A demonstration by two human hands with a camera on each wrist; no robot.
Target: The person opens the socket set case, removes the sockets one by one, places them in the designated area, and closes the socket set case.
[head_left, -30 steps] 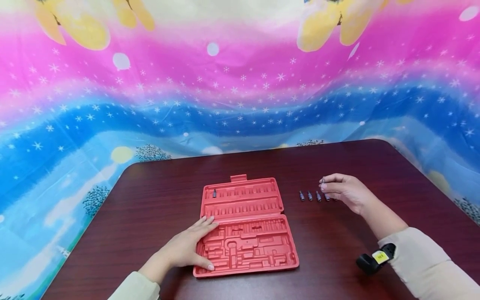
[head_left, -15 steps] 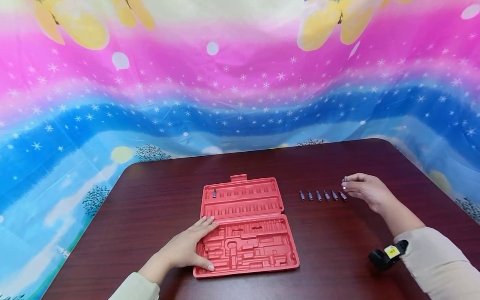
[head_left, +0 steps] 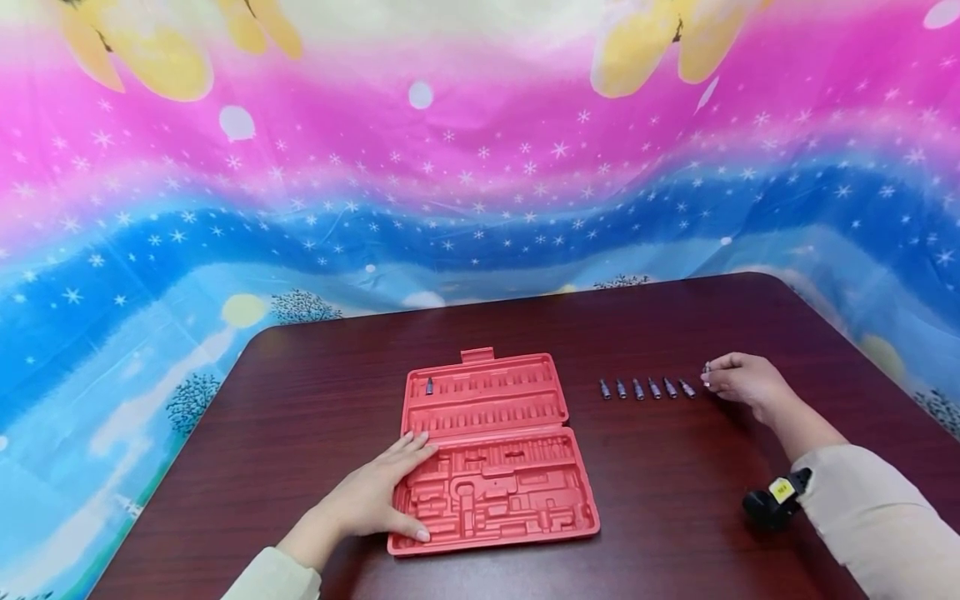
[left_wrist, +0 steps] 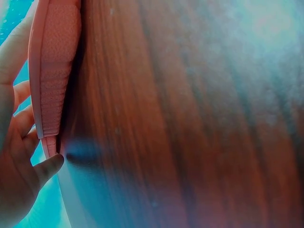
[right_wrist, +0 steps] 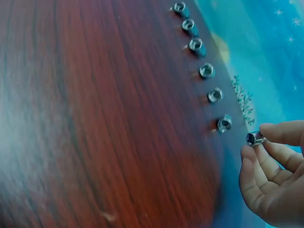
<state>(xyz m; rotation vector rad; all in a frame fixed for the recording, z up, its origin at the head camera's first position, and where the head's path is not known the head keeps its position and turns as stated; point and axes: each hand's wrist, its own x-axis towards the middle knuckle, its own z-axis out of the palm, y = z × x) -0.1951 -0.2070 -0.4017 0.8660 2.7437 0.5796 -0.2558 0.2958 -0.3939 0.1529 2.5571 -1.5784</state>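
My left hand (head_left: 373, 492) rests on the left side of an open red plastic tool case (head_left: 588, 483), fingers spread over its edge and thumb near the front corner. In the left wrist view the case's textured outer wall (left_wrist: 54, 71) shows beside that hand. Off to the right, my right hand (head_left: 746, 385) pinches a small metal bit socket (right_wrist: 255, 138) between thumb and fingertips, its hollow end visible in the right wrist view. Left of this hand, several similar bit sockets (head_left: 638, 389) lie apart in a row. One more dark bit socket (head_left: 429, 386) sits in the lid's upper-left slot.
Moulded slots and recesses fill both halves of the case. Beneath everything is a dark reddish wooden table (head_left: 330, 367) with rounded far corners. A colourful patterned cloth (head_left: 480, 167) hangs behind it. A black wrist camera (head_left: 772, 504) hangs below the right sleeve.
My right hand has moved right with the bit socket, from above the row to beyond its right end, uncovering the sockets there, and has lowered slightly. My left hand has stayed on the case.
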